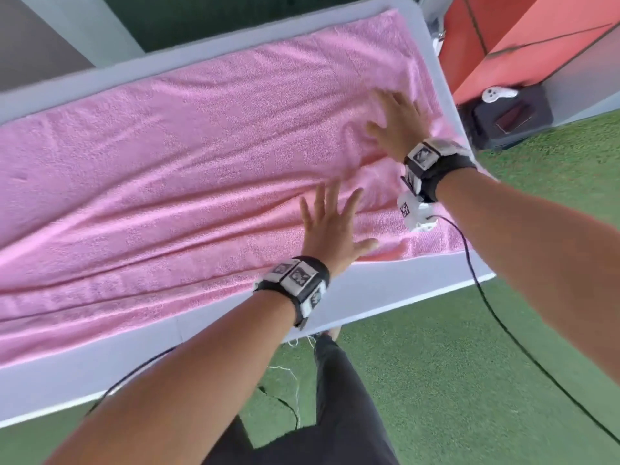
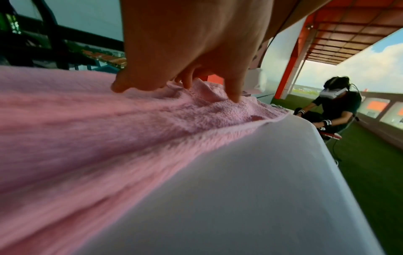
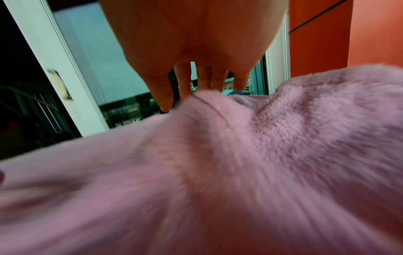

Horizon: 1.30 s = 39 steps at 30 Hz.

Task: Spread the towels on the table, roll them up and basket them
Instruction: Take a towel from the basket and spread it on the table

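Observation:
A large pink towel [image 1: 188, 169] lies spread lengthwise over the white table [image 1: 355, 297], with long creases running along it. My left hand [image 1: 330, 226] lies flat on the towel near its right end, fingers straight and spread. My right hand [image 1: 397, 124] is also flat on the cloth, farther back near the right edge, fingers splayed. In the left wrist view the left hand [image 2: 181, 60] presses fingertips into the bunched pink towel [image 2: 87, 138]. In the right wrist view the right hand [image 3: 196, 57] touches a raised fold of the towel [image 3: 218, 172]. No basket shows.
Green turf floor [image 1: 469, 380] lies beside the table. A dark box [image 1: 513, 115] with a white controller [image 1: 496, 94] on it sits right of the table by an orange wall [image 1: 523, 38]. Black cables [image 1: 503, 323] hang from my wrists. A seated person [image 2: 335, 110] wearing a headset is beyond the table.

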{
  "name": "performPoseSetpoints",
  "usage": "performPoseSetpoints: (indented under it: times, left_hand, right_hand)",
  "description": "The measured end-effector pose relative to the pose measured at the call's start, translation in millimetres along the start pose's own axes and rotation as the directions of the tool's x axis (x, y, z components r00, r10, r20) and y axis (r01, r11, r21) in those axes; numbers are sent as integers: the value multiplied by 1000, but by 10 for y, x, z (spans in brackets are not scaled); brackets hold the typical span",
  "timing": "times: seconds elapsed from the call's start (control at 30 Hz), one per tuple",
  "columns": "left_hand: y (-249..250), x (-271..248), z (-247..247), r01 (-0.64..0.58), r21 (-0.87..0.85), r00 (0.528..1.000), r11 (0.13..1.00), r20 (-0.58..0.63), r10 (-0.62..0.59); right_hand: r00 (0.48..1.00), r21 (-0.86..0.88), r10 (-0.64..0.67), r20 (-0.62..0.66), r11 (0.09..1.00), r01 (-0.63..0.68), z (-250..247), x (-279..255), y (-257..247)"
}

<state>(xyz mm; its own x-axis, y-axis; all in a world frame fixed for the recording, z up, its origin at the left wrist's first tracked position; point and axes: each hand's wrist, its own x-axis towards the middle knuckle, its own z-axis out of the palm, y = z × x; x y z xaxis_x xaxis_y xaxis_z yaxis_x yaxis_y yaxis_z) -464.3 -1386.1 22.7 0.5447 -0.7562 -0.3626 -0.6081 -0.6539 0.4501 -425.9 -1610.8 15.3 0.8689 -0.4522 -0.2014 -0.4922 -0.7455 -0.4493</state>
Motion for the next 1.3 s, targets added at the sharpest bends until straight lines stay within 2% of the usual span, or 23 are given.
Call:
performPoseSetpoints:
  times: [0.1,0.23,0.4,0.6,0.77,0.9,1.1,1.3]
  left_hand:
    - [-360,-563,-137,-8,1,992,1000,-126,8]
    - [-932,-1153,-183,108,42,985,993,-140,-101]
    - [-1314,-1471,-251,139,100,980,985,-157,-122]
    - [-1366,-1475,-290,193,0,968,981,-164,-191]
    - [-1333,-1635,-217,130,-79,975,988,-172,-142]
    - [-1339,-1871,-161,129,-139,962,982,-221,-157]
    - [-1303,-2017,-160,141,-135,957,981,-236,-170]
    - [-1250,-2071,-237,114,-120,950,986,-278,-144]
  right_hand:
    - [998,76,-38,-48,996,42,-50,-700,-165]
    - [998,70,-60,34,996,57,58,-1643,-112]
    - [984,-65,-56,167,996,67,319,-2195,138]
    - [989,-94,-77,128,992,89,418,-2194,179]
    - [975,-144,24,220,990,8,404,-2182,174]
    - [984,-223,-88,155,967,122,383,-2354,341]
    - [995,-159,-80,55,983,88,339,-2231,439]
    - [989,-178,1,149,984,25,243,-2084,366]
